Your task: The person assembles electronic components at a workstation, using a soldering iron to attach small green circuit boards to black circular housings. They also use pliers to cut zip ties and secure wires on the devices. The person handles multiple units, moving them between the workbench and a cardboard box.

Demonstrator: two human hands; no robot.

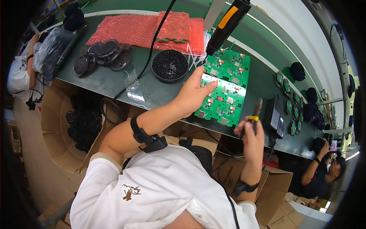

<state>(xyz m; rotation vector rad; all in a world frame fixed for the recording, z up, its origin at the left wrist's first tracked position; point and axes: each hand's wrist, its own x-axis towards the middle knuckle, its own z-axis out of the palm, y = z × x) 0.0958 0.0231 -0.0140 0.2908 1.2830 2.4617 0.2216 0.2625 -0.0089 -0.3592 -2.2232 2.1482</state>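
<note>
A green circuit board panel, made up of several joined boards with small components, is tilted up above the bench. My left hand grips its left edge, with the thumb on the face and the fingers partly hidden behind. In my right hand is a pair of pliers with dark jaws and yellow on the handles, pointing up and away from me. The jaws are apart from the panel, just right of its lower corner. Above the panel's far edge hangs a black electric screwdriver with an orange stripe.
Left of the panel are a round bowl of small black parts, dark round discs and red bubble wrap. A black device stands to the right, near small green boards. Below are cardboard boxes. Other people sit at both sides.
</note>
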